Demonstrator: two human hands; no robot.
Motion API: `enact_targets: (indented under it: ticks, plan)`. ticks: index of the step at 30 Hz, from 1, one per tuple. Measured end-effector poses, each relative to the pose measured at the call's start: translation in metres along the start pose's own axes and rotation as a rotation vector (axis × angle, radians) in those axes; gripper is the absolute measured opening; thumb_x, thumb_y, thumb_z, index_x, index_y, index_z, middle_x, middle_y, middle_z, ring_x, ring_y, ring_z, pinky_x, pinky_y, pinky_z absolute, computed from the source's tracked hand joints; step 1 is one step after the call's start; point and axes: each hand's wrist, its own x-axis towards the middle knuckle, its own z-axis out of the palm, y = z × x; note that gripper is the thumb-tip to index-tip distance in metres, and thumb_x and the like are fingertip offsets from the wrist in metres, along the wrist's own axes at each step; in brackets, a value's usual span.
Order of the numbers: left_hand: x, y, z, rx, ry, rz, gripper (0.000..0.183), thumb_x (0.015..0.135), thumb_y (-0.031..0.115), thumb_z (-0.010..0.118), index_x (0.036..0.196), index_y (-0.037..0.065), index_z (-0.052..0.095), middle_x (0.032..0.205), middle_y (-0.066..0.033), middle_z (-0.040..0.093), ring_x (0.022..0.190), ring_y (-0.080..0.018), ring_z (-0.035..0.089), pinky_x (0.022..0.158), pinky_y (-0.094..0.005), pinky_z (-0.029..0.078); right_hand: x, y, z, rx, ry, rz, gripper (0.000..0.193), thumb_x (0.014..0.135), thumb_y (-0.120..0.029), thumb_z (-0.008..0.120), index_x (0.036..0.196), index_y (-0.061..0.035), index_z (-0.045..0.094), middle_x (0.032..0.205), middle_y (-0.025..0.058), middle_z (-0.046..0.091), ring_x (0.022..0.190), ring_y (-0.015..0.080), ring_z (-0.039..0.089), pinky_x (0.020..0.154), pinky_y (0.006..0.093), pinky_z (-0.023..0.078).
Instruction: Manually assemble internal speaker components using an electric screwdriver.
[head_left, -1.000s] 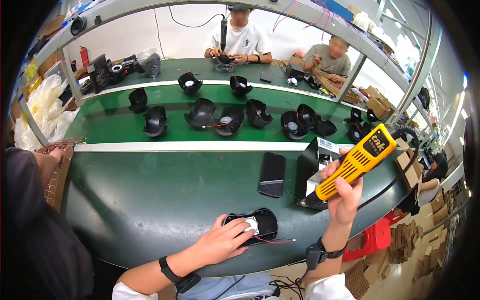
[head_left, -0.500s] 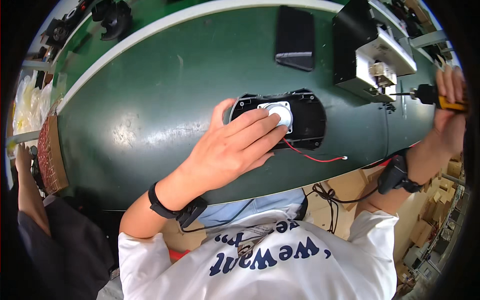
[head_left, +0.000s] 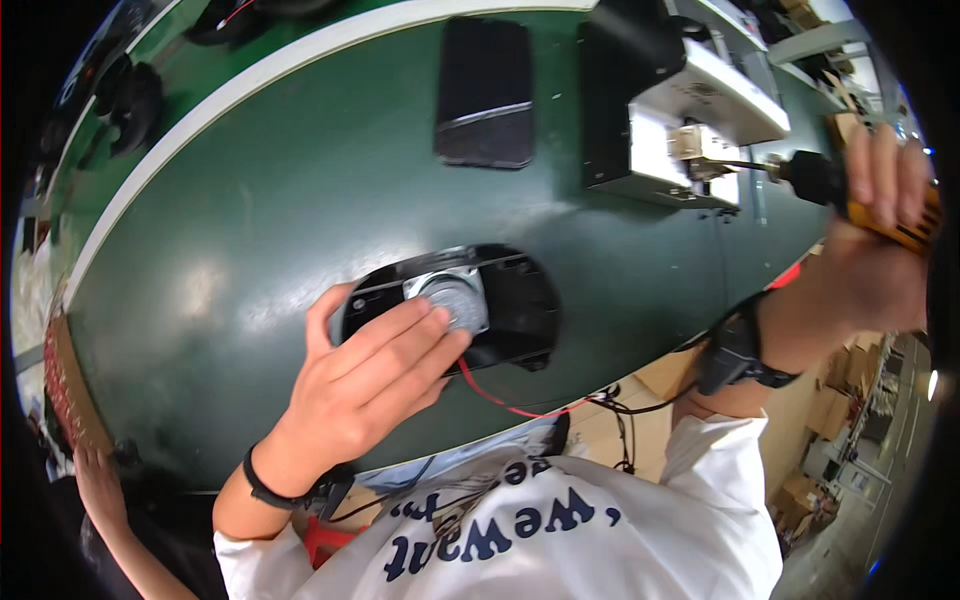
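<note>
My left hand point(head_left: 365, 385) lies over a black plastic housing point(head_left: 525, 310), its thumb at the left edge and its fingertips on a round silver speaker point(head_left: 455, 300) seated inside. A thin red wire point(head_left: 490, 397) runs from the speaker toward the table's near edge. On the right, my right hand point(head_left: 885, 190) is wrapped round a yellow and black electric screwdriver point(head_left: 825, 178). Its long bit points left and meets the small metal block point(head_left: 695, 142) on the front of a black and white box-shaped screw feeder point(head_left: 650, 140). Whether a screw sits on the bit is too small to tell.
A black phone-like slab point(head_left: 487, 95) lies on the green table point(head_left: 270, 200), left of the feeder. A white rail point(head_left: 180, 115) borders the far side, with black parts point(head_left: 130, 105) beyond it. At the lower left, another person's hand point(head_left: 98, 480) is beside a cardboard box edge point(head_left: 75, 385).
The screwdriver bit has come up to the feeder's metal block, from just beside it. My view has shifted, so the table items sit further left. My left hand keeps its place on the speaker.
</note>
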Motion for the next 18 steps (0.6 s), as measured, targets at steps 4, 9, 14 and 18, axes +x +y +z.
enact_targets:
  ticks: [4,9,14,18]
  plan:
    - [0.001,0.0,-0.001,0.01,-0.003,0.004,0.048,0.066,0.013,0.089,0.113,0.012,0.078,0.121,-0.0036,0.071,0.118,-0.0241,0.067,0.104,-0.0575,0.04,-0.022,-0.012,0.006,0.057,0.007,0.081,0.035,0.105,-0.018,0.042,0.128,0.0035,0.057,0.075,0.0009,0.045,0.065,0.0124,0.04,0.067,0.0309,0.037]
    - [0.003,0.0,0.003,-0.002,0.045,-0.008,0.05,0.067,0.016,0.087,0.115,0.01,0.076,0.118,-0.0037,0.072,0.118,-0.0213,0.066,0.102,-0.0575,0.038,-0.028,-0.014,0.015,-0.024,0.122,0.195,0.03,0.104,-0.02,0.046,0.121,0.0019,0.058,0.07,0.0009,0.042,0.059,0.0122,0.039,0.061,0.0311,0.038]
    - [0.005,0.001,0.006,-0.002,0.062,-0.021,0.049,0.068,0.015,0.086,0.115,0.01,0.076,0.117,-0.0036,0.071,0.118,-0.0214,0.066,0.101,-0.056,0.04,-0.031,-0.008,0.024,-0.065,0.216,0.228,0.027,0.103,-0.018,0.048,0.121,0.0003,0.056,0.065,0.0003,0.041,0.055,0.0109,0.037,0.056,0.0301,0.038]
    - [0.006,0.002,0.004,0.019,0.036,-0.006,0.051,0.067,0.009,0.088,0.116,0.008,0.075,0.121,-0.007,0.07,0.119,-0.0268,0.067,0.104,-0.0547,0.043,-0.035,-0.008,0.037,0.01,0.047,0.239,0.033,0.105,-0.018,0.041,0.127,0.0035,0.053,0.069,0.0013,0.044,0.055,0.0104,0.04,0.054,0.0282,0.038]
